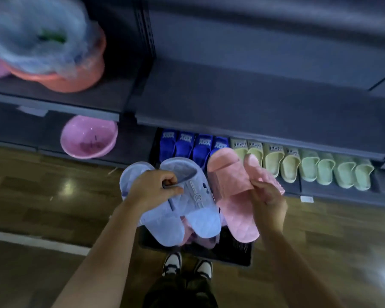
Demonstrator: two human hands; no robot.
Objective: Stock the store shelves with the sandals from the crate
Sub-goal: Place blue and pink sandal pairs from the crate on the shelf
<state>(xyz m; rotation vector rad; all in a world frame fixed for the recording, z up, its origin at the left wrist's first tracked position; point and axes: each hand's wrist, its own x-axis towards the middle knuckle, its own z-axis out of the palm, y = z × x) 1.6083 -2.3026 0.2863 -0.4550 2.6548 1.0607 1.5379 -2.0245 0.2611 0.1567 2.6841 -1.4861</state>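
My left hand (156, 187) grips a pair of light blue sandals (196, 216) by their straps, held over the black crate (236, 252) on the floor. My right hand (265, 194) pinches a pink sandal (233, 196) at its strap, thumb on top, just right of the blue pair. More pink sandals (193, 238) lie in the crate under the blue pair. On the bottom shelf (333, 192) stand dark blue sandals (187, 145) and a row of pale green sandals (309, 167).
A dark shelf (253, 103) juts out above the bottom row. A pink basin (89, 138) sits at the lower left, and orange and pink basins under plastic wrap (53, 63) on the upper left shelf. My feet (187, 265) stand on the wooden floor behind the crate.
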